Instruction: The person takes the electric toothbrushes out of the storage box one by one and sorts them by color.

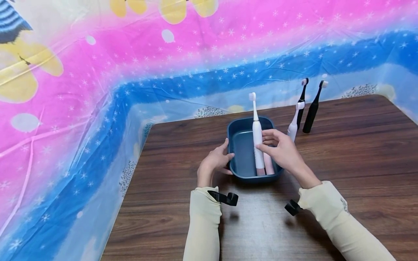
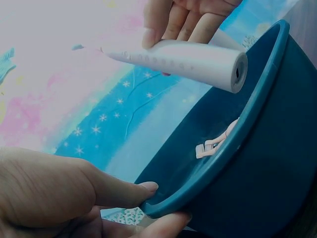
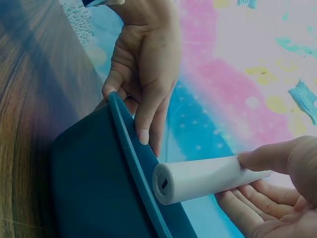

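Observation:
My right hand (image 1: 283, 149) pinches a white electric toothbrush (image 1: 257, 139) between thumb and fingers. The brush is held over the dark blue basin (image 1: 240, 177), head pointing up and away, its round base end (image 3: 163, 184) close above the rim in the right wrist view. With thumb inside and fingers outside, my left hand (image 1: 213, 159) grips the basin's left rim. Pink toothbrushes (image 1: 269, 165) lie inside along the right side, partly covered by the white one; their small brush heads (image 2: 204, 149) show in the left wrist view.
Right of the basin, another white toothbrush (image 1: 292, 125) stands upright, its lower part behind my right hand. Two black toothbrushes (image 1: 311, 116) stand just beyond it. The dark wooden table (image 1: 369, 156) meets a colourful printed cloth (image 1: 183, 90) at its back and left edges.

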### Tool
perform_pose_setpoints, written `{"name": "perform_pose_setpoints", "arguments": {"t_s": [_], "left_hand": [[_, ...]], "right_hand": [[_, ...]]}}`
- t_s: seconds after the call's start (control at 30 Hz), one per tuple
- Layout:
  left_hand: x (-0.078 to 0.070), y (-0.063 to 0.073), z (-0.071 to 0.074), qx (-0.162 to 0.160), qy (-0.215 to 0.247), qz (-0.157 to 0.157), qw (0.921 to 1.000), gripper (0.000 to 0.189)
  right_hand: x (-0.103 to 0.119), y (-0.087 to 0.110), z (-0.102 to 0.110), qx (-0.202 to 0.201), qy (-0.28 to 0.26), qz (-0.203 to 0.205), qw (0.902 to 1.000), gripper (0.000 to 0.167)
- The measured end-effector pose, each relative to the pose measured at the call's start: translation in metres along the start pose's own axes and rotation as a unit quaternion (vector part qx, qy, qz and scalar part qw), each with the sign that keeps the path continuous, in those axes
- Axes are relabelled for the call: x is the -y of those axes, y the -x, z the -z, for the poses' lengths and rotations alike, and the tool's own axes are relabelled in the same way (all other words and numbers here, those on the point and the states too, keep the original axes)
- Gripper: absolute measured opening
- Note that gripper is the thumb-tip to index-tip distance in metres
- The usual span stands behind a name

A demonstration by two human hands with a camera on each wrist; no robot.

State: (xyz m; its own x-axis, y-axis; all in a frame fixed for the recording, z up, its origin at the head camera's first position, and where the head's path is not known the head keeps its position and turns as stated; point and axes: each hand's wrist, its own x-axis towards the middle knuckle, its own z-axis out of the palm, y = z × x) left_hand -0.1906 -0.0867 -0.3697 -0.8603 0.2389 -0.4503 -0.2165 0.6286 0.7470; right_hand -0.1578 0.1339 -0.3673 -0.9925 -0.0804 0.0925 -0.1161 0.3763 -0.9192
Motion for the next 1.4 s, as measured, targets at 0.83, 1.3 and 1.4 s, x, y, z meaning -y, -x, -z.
{"name": "perform_pose_setpoints", "arguments": {"t_s": [0.83,1.3,1.4], "left_hand": [[-0.001,0.001,-0.001,-0.003,0.013,0.01,0.9999,0.066],[0.0,0.0,-0.001,-0.002,0.015,0.007,0.9999,0.066],[0.0,0.0,-0.001,0.0,0.016,0.006,0.9999,0.065]], "right_hand": [[-0.008,0.016,0.029,-0.035,0.012,0.005,0.9993,0.051],[-0.015,0.025,0.042,-0.059,0.007,0.036,0.9976,0.05],[-0.017,0.025,0.044,-0.068,0.003,0.046,0.9967,0.048]]}}
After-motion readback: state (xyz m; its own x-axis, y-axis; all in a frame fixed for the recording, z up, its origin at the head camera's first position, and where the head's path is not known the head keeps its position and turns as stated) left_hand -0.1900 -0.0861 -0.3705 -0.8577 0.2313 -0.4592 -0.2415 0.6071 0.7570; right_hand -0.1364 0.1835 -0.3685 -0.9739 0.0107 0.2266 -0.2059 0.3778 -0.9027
